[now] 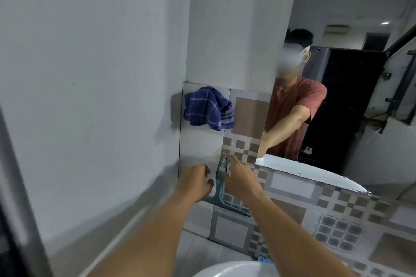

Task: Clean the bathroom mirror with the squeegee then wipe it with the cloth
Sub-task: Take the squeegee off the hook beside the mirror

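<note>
A teal squeegee (217, 188) hangs by its handle from a hook on the tiled wall, blade at the bottom. My right hand (239, 178) pinches the top of the handle near the hook. Just left of the handle, my left hand (195, 183) has its fingers loosely curled and nothing visibly in them. A dark blue checked cloth (208, 111) hangs bunched on the wall above the hands. The bathroom mirror (351, 123) fills the upper right and reflects a person in a red shirt with arms stretched forward.
A white basin rim (236, 270) shows at the bottom edge below my arms. Patterned grey and brown tiles (292, 186) run under the mirror. A plain grey wall (90, 96) takes up the left side, with a dark door frame at the far left.
</note>
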### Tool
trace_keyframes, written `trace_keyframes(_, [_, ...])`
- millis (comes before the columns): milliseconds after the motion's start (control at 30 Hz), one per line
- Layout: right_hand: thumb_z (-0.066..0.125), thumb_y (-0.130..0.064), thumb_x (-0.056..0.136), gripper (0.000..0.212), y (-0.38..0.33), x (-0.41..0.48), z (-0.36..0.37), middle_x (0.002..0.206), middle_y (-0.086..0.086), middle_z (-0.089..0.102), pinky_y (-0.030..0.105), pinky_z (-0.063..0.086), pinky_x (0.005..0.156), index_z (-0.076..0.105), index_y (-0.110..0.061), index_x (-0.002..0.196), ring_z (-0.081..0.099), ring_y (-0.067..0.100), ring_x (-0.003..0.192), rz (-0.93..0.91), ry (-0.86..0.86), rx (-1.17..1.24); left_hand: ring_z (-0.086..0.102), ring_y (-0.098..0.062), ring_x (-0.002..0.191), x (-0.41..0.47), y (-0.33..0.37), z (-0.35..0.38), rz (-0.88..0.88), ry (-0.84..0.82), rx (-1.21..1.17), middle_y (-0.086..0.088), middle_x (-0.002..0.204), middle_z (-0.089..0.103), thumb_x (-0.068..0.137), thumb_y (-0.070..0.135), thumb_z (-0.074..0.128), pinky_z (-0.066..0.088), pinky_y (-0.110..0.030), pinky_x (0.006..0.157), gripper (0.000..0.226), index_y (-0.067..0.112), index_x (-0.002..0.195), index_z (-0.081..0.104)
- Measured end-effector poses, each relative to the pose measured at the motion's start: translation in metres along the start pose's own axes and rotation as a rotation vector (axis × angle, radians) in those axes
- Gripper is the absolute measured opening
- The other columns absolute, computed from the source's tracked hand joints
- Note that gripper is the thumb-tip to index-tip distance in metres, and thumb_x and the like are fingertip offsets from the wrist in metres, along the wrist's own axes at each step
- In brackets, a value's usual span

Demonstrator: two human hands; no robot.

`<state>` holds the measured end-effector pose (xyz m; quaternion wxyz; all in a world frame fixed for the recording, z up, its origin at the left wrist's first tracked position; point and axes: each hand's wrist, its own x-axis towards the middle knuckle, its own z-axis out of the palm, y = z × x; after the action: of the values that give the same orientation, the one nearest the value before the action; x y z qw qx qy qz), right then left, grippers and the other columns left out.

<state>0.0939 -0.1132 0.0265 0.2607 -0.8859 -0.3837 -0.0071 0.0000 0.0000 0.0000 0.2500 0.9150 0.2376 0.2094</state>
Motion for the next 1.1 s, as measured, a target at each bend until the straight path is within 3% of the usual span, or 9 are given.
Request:
trace_keyframes(133, [0.050, -0.007, 0.101, 0.053, 0.005, -0.001, 0.013, 0.099, 0.007, 0.065, 0.035, 0.060, 0.063, 0.027, -0.025, 0.146, 0.066, 0.020, 0.078, 0.067, 0.068, 0.154, 0.065, -0.019, 0.101, 0.005, -0.005, 0.030, -0.121, -0.074, -0.175, -0.002, 0.116, 0.068, 0.095, 0.022, 0.064, 0.053, -0.027, 0.091, 0.029, 0.014, 0.122, 0.062])
trace_keyframes(233, [0.048, -0.012, 0.104, 0.041, 0.005, 0.001, 0.019, 0.093, 0.006, 0.063, 0.040, 0.060, 0.066, 0.029, -0.022, 0.138, 0.065, 0.021, 0.077, 0.092, 0.123, 0.222, 0.067, -0.029, 0.090, 0.013, -0.008, 0.048, -0.196, -0.087, -0.482, -0.010, 0.100, 0.071, 0.096, 0.011, 0.057, 0.057, -0.037, 0.089, 0.012, 0.007, 0.102, 0.066])
trace_keyframes(333, [0.049, -0.013, 0.104, 0.034, 0.005, 0.002, 0.026, 0.095, 0.008, 0.065, 0.048, 0.061, 0.069, 0.031, -0.025, 0.131, 0.066, 0.023, 0.077, 0.113, 0.187, 0.233, 0.059, -0.021, 0.073, 0.015, -0.010, 0.056, -0.194, -0.009, -0.510, -0.008, 0.083, 0.068, 0.094, 0.003, 0.053, 0.051, -0.022, 0.067, 0.014, 0.003, 0.088, 0.065])
trace_keyframes(433, [0.049, -0.011, 0.104, 0.035, 0.004, 0.002, 0.026, 0.100, 0.008, 0.066, 0.044, 0.063, 0.066, 0.033, -0.028, 0.130, 0.067, 0.021, 0.077, 0.108, 0.225, 0.255, 0.061, -0.016, 0.074, 0.015, -0.012, 0.062, -0.135, 0.095, -0.445, -0.007, 0.087, 0.070, 0.094, 0.006, 0.059, 0.048, -0.017, 0.064, 0.008, 0.013, 0.090, 0.062])
trace_keyframes(533, [0.050, -0.010, 0.103, 0.046, 0.004, 0.001, 0.022, 0.113, 0.009, 0.068, 0.039, 0.064, 0.068, 0.036, -0.036, 0.139, 0.067, 0.017, 0.082, 0.082, 0.245, 0.291, 0.063, -0.013, 0.075, 0.008, -0.007, 0.059, -0.101, 0.087, -0.565, -0.003, 0.086, 0.069, 0.097, 0.004, 0.056, 0.050, -0.011, 0.063, 0.009, 0.004, 0.094, 0.065])
trace_keyframes(633, [0.052, -0.011, 0.103, 0.055, 0.001, -0.004, 0.015, 0.127, 0.004, 0.066, 0.037, 0.064, 0.069, 0.040, -0.044, 0.144, 0.068, 0.016, 0.087, 0.014, 0.284, 0.283, 0.065, -0.008, 0.081, 0.004, -0.001, 0.055, -0.064, 0.133, -0.637, 0.007, 0.088, 0.070, 0.098, 0.010, 0.059, 0.049, -0.006, 0.067, 0.007, 0.012, 0.096, 0.066])
trace_keyframes(767, [0.050, -0.011, 0.104, 0.051, -0.006, -0.006, 0.000, 0.132, 0.005, 0.064, 0.034, 0.062, 0.076, 0.044, -0.039, 0.146, 0.068, 0.016, 0.092, -0.015, 0.291, 0.315, 0.068, -0.010, 0.085, -0.001, 0.005, 0.051, -0.037, 0.189, -0.669, 0.007, 0.092, 0.072, 0.097, 0.013, 0.061, 0.052, -0.009, 0.070, 0.006, 0.015, 0.098, 0.066])
trace_keyframes(967, [0.053, -0.008, 0.102, 0.048, -0.018, -0.018, -0.032, 0.096, -0.001, 0.069, 0.030, 0.059, 0.068, 0.049, -0.035, 0.142, 0.064, 0.013, 0.079, -0.004, 0.323, 0.445, 0.069, -0.008, 0.084, -0.015, 0.027, 0.031, 0.016, 0.297, -0.662, 0.010, 0.090, 0.073, 0.096, 0.022, 0.064, 0.056, -0.020, 0.075, 0.004, 0.020, 0.098, 0.067])
trace_keyframes(1100, [0.053, -0.005, 0.100, 0.046, -0.014, -0.040, -0.069, 0.085, -0.003, 0.067, 0.027, 0.054, 0.058, 0.053, -0.033, 0.136, 0.062, 0.012, 0.070, 0.019, 0.407, 0.541, 0.064, -0.007, 0.058, -0.034, 0.046, 0.025, 0.157, 0.274, -0.430, 0.008, 0.064, 0.067, 0.095, 0.024, 0.064, 0.055, -0.022, 0.058, 0.018, 0.020, 0.077, 0.064])
